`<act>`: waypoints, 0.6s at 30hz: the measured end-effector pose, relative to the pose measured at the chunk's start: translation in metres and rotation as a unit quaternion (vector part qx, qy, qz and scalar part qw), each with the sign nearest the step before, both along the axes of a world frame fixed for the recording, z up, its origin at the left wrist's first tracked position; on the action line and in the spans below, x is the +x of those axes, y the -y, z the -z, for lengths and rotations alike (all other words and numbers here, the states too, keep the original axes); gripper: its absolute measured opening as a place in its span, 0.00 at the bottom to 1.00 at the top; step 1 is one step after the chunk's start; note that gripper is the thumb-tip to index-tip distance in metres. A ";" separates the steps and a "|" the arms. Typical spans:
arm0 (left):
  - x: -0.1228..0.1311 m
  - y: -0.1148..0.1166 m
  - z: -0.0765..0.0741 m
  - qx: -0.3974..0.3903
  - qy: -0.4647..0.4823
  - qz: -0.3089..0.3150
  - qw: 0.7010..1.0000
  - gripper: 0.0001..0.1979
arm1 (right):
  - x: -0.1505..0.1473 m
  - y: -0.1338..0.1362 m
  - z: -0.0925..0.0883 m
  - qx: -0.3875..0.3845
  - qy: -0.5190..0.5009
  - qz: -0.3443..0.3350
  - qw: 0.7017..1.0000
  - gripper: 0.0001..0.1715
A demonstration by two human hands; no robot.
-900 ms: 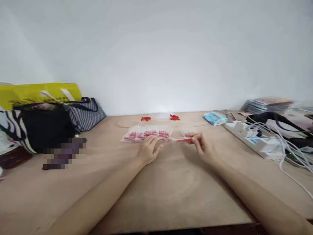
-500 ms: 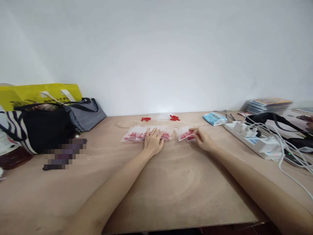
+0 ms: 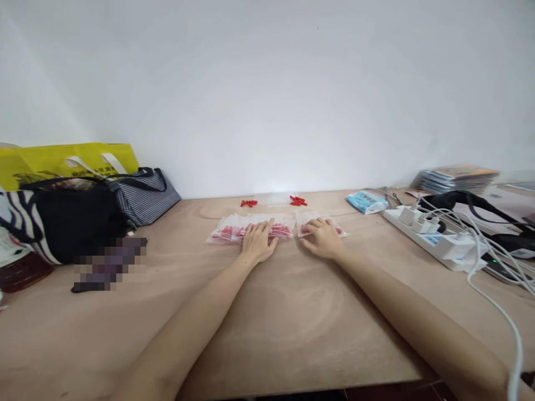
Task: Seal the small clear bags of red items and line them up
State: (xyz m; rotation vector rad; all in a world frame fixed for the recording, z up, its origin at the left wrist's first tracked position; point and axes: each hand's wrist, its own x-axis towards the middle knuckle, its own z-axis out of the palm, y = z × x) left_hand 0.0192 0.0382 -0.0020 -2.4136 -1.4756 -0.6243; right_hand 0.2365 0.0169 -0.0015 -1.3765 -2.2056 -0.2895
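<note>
My left hand (image 3: 258, 243) lies with outstretched fingers on an overlapping row of clear plastic bags (image 3: 228, 229) holding small red pieces. Just to the right, my right hand (image 3: 324, 238) rests flat, fingers spread, over another clear bag (image 3: 301, 218) with red pieces inside, partly hidden beneath it. Further back are two small piles of loose red pieces, a left pile (image 3: 249, 203) and a right pile (image 3: 298, 200). Between them, near the wall, lie flat clear bags (image 3: 278, 200). The exact kind of the red pieces is too small to tell.
Left on the wooden table (image 3: 267, 334) stand a black bag (image 3: 83, 223), a striped bag (image 3: 146, 195) and a yellow bag (image 3: 83, 156). Rightward are a blue tissue pack (image 3: 366, 202), a white power strip (image 3: 434, 239) with loose cables, and a stack of booklets (image 3: 460, 181).
My right hand has let go of the bag edge it was pinching, moved left and flattened onto the bags. My left hand has stayed nearly in place.
</note>
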 end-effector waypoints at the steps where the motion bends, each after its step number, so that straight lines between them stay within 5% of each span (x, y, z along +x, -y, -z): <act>1: -0.001 -0.001 0.000 -0.006 -0.001 -0.008 1.000 0.26 | -0.011 -0.001 0.000 0.005 0.007 0.005 1.000 0.15; 6: -0.013 -0.007 0.000 -0.023 -0.004 -0.053 0.998 0.23 | -0.051 -0.019 0.007 0.004 0.003 0.002 1.000 0.08; 13: -0.056 -0.019 0.000 -0.013 -0.012 -0.099 0.995 0.15 | -0.057 -0.027 0.013 0.007 -0.048 0.005 0.999 0.13; 18: -0.087 -0.021 -0.001 0.018 0.003 -0.072 0.997 0.17 | -0.045 0.001 0.015 0.012 -0.087 -0.148 0.985 0.12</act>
